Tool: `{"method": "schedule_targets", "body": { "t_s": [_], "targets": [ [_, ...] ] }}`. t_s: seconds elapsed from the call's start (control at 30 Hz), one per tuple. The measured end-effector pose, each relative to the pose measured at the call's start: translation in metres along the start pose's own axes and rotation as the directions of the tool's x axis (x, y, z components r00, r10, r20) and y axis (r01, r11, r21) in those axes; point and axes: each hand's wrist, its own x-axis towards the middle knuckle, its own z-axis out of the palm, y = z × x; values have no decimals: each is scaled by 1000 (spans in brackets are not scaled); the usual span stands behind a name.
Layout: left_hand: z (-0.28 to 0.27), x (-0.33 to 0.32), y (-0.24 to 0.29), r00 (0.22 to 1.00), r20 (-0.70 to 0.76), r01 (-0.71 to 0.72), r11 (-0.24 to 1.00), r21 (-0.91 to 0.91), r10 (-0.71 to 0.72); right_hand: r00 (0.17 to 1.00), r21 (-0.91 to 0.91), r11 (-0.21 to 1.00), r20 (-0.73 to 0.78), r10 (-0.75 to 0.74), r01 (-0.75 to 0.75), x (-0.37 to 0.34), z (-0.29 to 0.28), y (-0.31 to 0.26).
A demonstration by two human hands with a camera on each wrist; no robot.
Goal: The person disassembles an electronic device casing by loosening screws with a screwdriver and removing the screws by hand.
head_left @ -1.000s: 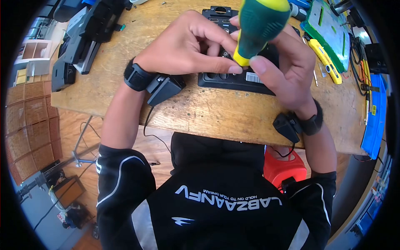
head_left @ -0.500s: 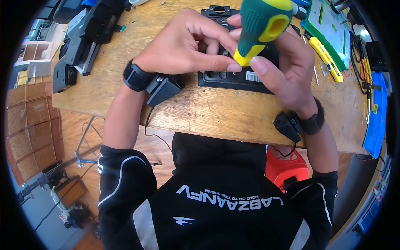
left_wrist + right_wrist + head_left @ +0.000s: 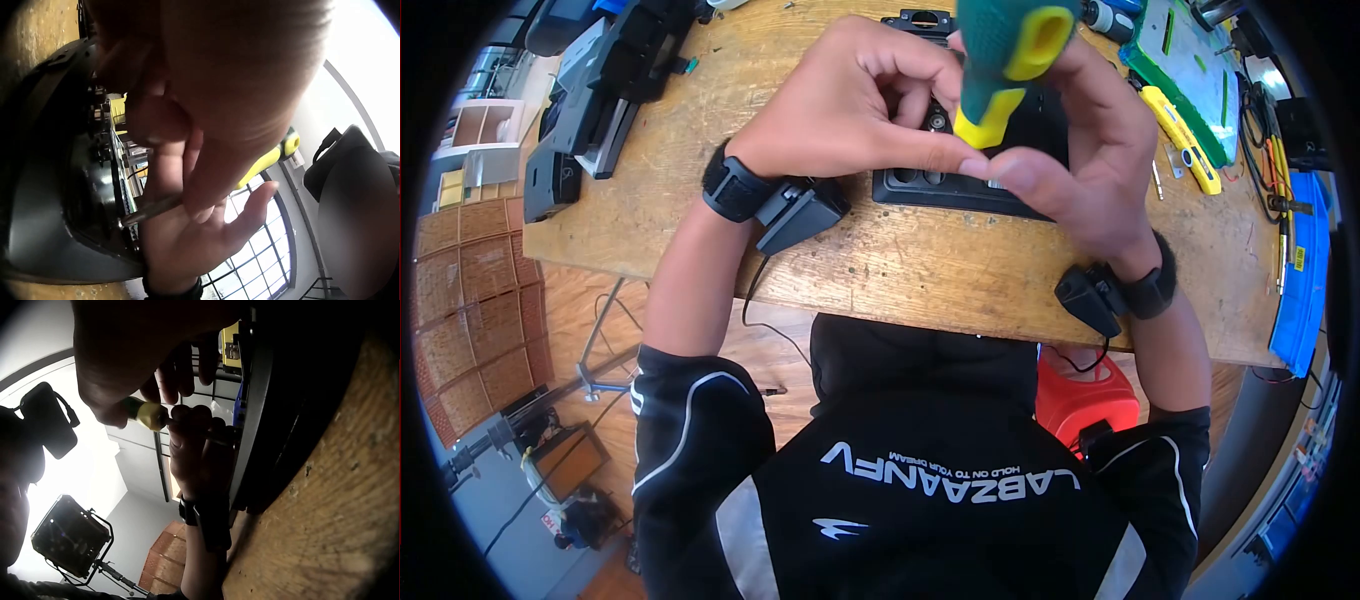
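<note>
A screwdriver (image 3: 998,85) with a green and yellow handle stands roughly upright over a black device casing (image 3: 960,197) on the wooden table. My left hand (image 3: 830,115) pinches its metal shaft low down, thumb and fingers near the casing. In the left wrist view the shaft (image 3: 150,211) reaches down to the casing's dark face, its tip right at a small fastener. My right hand (image 3: 1105,150) curls its fingers behind the handle, while the thumb reaches below it toward the left thumb. The right wrist view shows the yellow collar (image 3: 150,415) beside the right hand's fingers.
To the right lie a yellow utility knife (image 3: 1182,140), a green-edged tray (image 3: 1190,80) and a blue bin (image 3: 1305,270). Black devices (image 3: 615,90) are stacked at the left. Cables (image 3: 1260,140) run along the right side. A red stool (image 3: 1085,390) stands below the table edge.
The screwdriver handle has turned, bringing a yellow patch into view, and has shifted slightly left and away. My right thumb has moved off the collar toward the left thumb; my left hand stays nearly still.
</note>
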Motion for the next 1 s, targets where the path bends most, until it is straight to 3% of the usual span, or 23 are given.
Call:
{"method": "schedule_targets", "body": {
  "t_s": [0.03, 0.1, 0.17, 0.2, 0.27, 0.4, 0.47, 0.5, 0.57, 0.6, 0.63, 0.7, 0.83, 0.9, 1.0],
  "targets": [
    [0, 0, 3, 1000, -2, -2, 1000, 1, 2, 999, -83, 997, 43, 6, -3, -2, -5, 1],
    [2, 0, 7, 990, -6, 141, 988, -60, -141, 996, -164, 987, 84, 15, -1, -2, -10, 3],
    [5, -1, 6, 994, -40, 95, 987, -126, -101, 993, -247, 968, 117, -20, 49, 0, -12, 3],
    [4, -1, 3, 1000, -12, 5, 992, -123, -7, 993, -247, 968, 117, -20, 48, -2, -10, 4],
    [1, 0, -6, 990, 9, -135, 974, -183, 139, 995, -7, 995, -9, 95, -95, -4, -3, 5],
    [1, -2, -14, 989, -27, -151, 961, -231, 149, 994, 81, 991, -10, 110, -109, -1, -1, 2],
    [1, -4, -14, 996, -37, -86, 975, -203, 80, 999, -102, 995, 43, -11, 15, 4, -1, 2],
    [2, -3, -14, 996, -38, -86, 975, -203, 80, 999, -101, 995, 44, -11, 16, 6, 3, 4],
    [4, -1, -15, 981, -65, -191, 963, -190, 182, 982, -190, 973, -106, -154, 132, 12, 12, 10],
    [4, 0, -11, 981, -64, -191, 963, -191, 182, 994, -183, 983, -99, -46, 28, 12, 12, -8],
    [4, 1, -4, 986, -44, -166, 967, -194, 161, 994, -183, 983, -100, -45, 26, 11, 5, 0],
    [3, 1, 0, 990, -23, -141, 970, -198, 139, 982, -179, 967, 80, -171, 183, 10, -10, 19],
    [0, 1, 4, 994, 24, -105, 986, -127, 109, 962, -329, 909, -8, -273, 256, 15, 5, 11],
    [-1, 1, 3, 997, 29, -64, 988, -143, 69, 992, -84, 995, -115, -53, 44, 22, 9, -17],
    [1, -1, 0, 998, -40, 36, 998, -48, -38, 997, -92, 993, 16, 70, -68, -1, -4, 3]
  ]
}}
